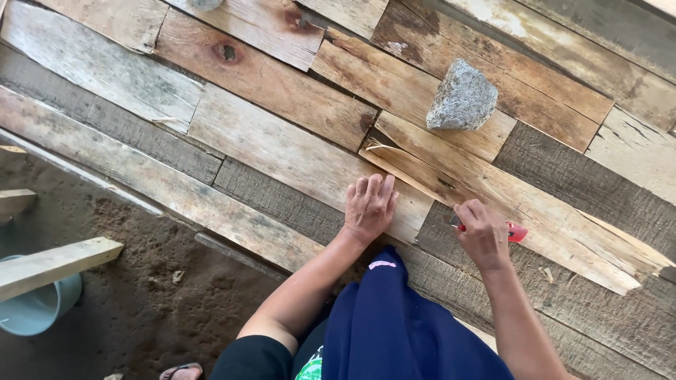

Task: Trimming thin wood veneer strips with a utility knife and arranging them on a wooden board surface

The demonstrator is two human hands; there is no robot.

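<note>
Item: my left hand [368,206], fingers spread, palm pressed flat on a pale plank [296,151] of the board surface. Item: my right hand [483,234], closed around a red-handled tool [516,231] (only the red end shows past my fingers; I cannot tell its kind), resting on a split, splintered plank [535,204] just right of the left hand. Item: grey rock [462,97], sitting on the boards farther off, between and beyond both hands. Item: pale blue bucket [35,304], near left, on bare soil under a loose wooden batten [53,264].
</note>
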